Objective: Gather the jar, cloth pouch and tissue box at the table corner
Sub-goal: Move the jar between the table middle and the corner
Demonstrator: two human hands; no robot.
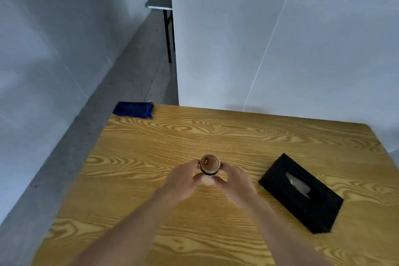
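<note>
A small jar (209, 165) with a brown wooden lid stands upright in the middle of the wooden table (151, 147). My left hand (183, 181) wraps its left side and my right hand (235, 183) its right side, fingers touching the glass below the lid. A dark blue cloth pouch (133, 109) lies flat at the far left corner of the table, partly over the edge. A black tissue box (302, 192) lies to the right of my hands, with a white tissue showing in its slot.
A white wall panel (280, 49) rises along the table's far edge. Grey floor (108, 97) drops away past the left edge. A small dark table (159, 2) stands further back on the left.
</note>
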